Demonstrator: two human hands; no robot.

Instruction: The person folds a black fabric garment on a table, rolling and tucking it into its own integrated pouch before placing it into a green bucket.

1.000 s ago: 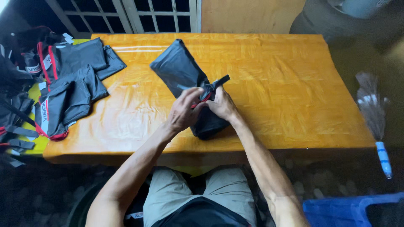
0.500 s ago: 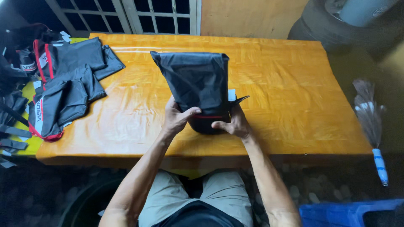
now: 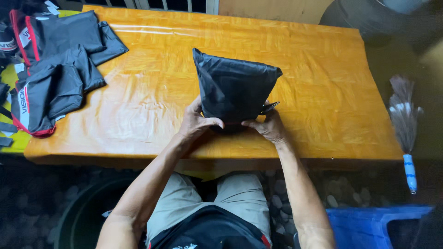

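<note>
The black fabric bag lies on the orange wooden table, near its front edge and about the middle of its width, with its wider crumpled end pointing away from me. I have it by the near end: my left hand is closed on the lower left corner, thumb laid across the fabric, and my right hand is closed on the lower right corner. A small black strap end sticks out just above my right fingers. Both my forearms reach in from below, over my light trousers. Well apart on the far left of the table sits a heap of black garments with red trim, partly hanging over the table's end. Off the table's right side a feather duster with a blue and white handle stands against the dark floor, and a blue plastic thing shows at the lower right
</note>
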